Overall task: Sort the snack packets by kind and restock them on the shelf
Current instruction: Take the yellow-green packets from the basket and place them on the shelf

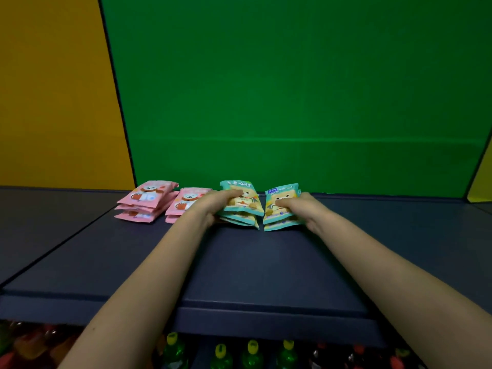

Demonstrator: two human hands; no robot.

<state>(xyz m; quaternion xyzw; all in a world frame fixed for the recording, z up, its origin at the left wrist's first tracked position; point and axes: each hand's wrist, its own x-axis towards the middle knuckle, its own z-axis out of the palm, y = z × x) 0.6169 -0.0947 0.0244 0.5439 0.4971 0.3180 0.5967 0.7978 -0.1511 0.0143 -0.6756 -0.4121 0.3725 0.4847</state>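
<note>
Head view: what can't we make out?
All head view.
Counts in left teal packet stack and right teal packet stack: left hand and right hand grip over them.
Right part of second pink packet stack: behind left hand.
Lower bottles: blurred, cut by bottom edge and shelf.
Packet print: too small.

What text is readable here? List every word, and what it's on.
Nothing can be quoted.
Left teal stack: white characters across the top packet, too blurred to read.
Right teal stack: small blue label and white characters, too blurred.
Pink packets: no text legible.
Bottles below: cap marks unreadable.
</note>
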